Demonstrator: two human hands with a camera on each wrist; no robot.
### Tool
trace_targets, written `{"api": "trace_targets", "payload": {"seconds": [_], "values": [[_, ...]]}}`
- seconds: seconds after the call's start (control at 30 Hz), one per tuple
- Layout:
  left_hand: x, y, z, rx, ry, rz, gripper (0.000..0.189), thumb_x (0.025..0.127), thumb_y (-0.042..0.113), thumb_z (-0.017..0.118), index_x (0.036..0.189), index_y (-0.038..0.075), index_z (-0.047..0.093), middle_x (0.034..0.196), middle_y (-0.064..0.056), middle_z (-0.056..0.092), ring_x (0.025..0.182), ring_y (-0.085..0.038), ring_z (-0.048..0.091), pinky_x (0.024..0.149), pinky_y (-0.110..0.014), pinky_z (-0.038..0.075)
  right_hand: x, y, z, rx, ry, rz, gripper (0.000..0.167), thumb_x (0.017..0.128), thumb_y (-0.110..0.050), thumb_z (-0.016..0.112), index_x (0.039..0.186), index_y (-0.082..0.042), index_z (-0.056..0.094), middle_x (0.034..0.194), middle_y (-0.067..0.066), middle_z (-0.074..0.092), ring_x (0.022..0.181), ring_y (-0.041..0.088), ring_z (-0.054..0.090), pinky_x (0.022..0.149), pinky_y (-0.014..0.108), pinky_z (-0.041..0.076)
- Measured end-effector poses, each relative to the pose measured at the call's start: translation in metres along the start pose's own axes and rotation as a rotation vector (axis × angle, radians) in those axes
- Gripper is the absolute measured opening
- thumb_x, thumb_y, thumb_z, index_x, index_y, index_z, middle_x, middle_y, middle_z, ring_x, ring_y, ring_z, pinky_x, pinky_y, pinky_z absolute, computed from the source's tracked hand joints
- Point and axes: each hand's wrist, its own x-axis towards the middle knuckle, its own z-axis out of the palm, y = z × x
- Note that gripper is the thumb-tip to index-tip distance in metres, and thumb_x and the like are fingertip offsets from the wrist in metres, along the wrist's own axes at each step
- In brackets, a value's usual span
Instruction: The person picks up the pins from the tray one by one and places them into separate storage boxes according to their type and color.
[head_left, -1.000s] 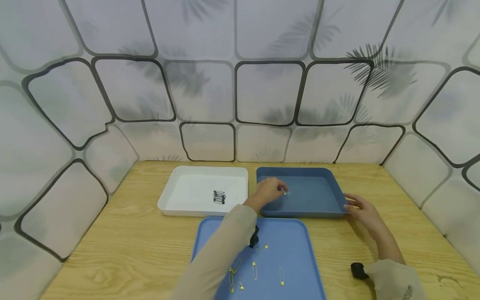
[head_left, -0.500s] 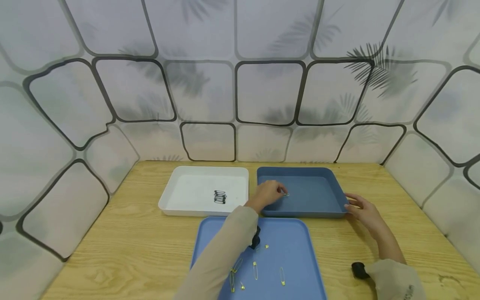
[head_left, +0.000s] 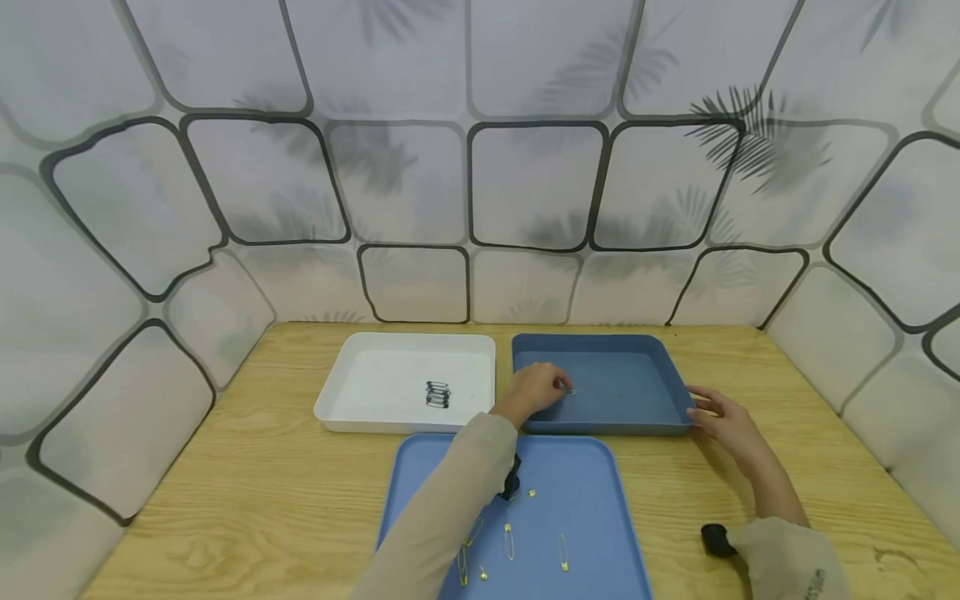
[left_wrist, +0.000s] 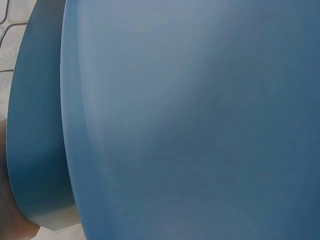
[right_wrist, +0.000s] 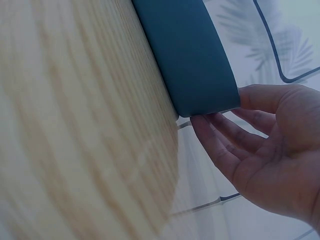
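A small safety pin (head_left: 571,392) shows at the fingertips of my left hand (head_left: 536,389), which pinches it low over the dark blue tray (head_left: 622,375). On the right, my right hand (head_left: 722,421) touches the outside of that tray's near corner with its thumb and fingertips; the right wrist view shows the fingers (right_wrist: 215,145) against the wall. Nearer me lies a lighter blue tray (head_left: 577,492) with several gold safety pins, including one pin (head_left: 509,542) near its middle. My left forearm hides part of it. Only a sliver of the left hand (left_wrist: 15,215) shows in the left wrist view.
A white tray (head_left: 375,383) stands left of the dark blue one, with several black safety pins (head_left: 438,394) in a stack. All trays sit on a wooden table (head_left: 247,467). A patterned cloth wall (head_left: 525,183) rises behind and at both sides.
My left hand has lowered slightly toward the near side of the dark blue tray, the pin moving with its fingertips. My right hand keeps its place at the tray's corner.
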Motion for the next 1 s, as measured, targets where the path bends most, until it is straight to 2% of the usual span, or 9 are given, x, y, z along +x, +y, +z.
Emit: {"api": "trace_targets", "payload": {"seconds": [0.27, 0.5, 0.7, 0.9, 1.0], "values": [[-0.002, -0.001, -0.004, -0.033, 0.003, 0.010, 0.017, 0.085, 0.015, 0.064, 0.099, 0.022, 0.072, 0.088, 0.007, 0.063, 0.078, -0.007, 0.056, 0.062, -0.022, 0.044, -0.002, -0.002, 0.002, 0.007, -0.004, 0.001, 0.053, 0.097, -0.013, 0.048, 0.138, 0.011, 0.026, 0.129, 0.039, 0.033, 0.100, 0.024, 0.055, 0.079, 0.033, 0.049], [-0.009, 0.007, -0.024, -0.057, 0.019, 0.032, 0.016, 0.085, 0.015, 0.066, 0.099, 0.019, 0.072, 0.082, 0.008, 0.061, 0.066, -0.005, 0.051, 0.053, -0.020, 0.040, -0.001, -0.004, 0.001, 0.000, 0.004, 0.004, 0.053, 0.097, -0.014, 0.048, 0.138, 0.011, 0.026, 0.129, 0.038, 0.033, 0.099, 0.023, 0.056, 0.080, 0.032, 0.049], [-0.022, 0.014, -0.039, -0.073, 0.034, 0.093, 0.016, 0.086, 0.017, 0.065, 0.100, 0.018, 0.072, 0.082, 0.009, 0.061, 0.056, -0.005, 0.047, 0.046, -0.019, 0.035, -0.001, -0.003, 0.000, 0.005, 0.000, 0.010, 0.053, 0.097, -0.014, 0.048, 0.139, 0.010, 0.025, 0.130, 0.038, 0.032, 0.101, 0.028, 0.055, 0.080, 0.032, 0.049], [-0.044, 0.018, -0.051, -0.096, 0.063, 0.188, 0.015, 0.086, 0.017, 0.066, 0.099, 0.016, 0.072, 0.084, 0.007, 0.061, 0.063, -0.004, 0.050, 0.050, -0.018, 0.038, -0.001, -0.002, 0.000, 0.000, -0.003, 0.009, 0.053, 0.097, -0.014, 0.048, 0.139, 0.010, 0.025, 0.130, 0.038, 0.032, 0.101, 0.026, 0.055, 0.079, 0.031, 0.049], [-0.057, 0.019, -0.055, -0.090, 0.070, 0.211, 0.015, 0.087, 0.018, 0.065, 0.100, 0.018, 0.072, 0.085, 0.008, 0.060, 0.064, -0.004, 0.049, 0.049, -0.017, 0.037, 0.000, -0.002, 0.000, -0.001, -0.002, 0.013, 0.054, 0.097, -0.015, 0.048, 0.139, 0.009, 0.025, 0.131, 0.038, 0.032, 0.102, 0.027, 0.054, 0.080, 0.030, 0.049]]}}
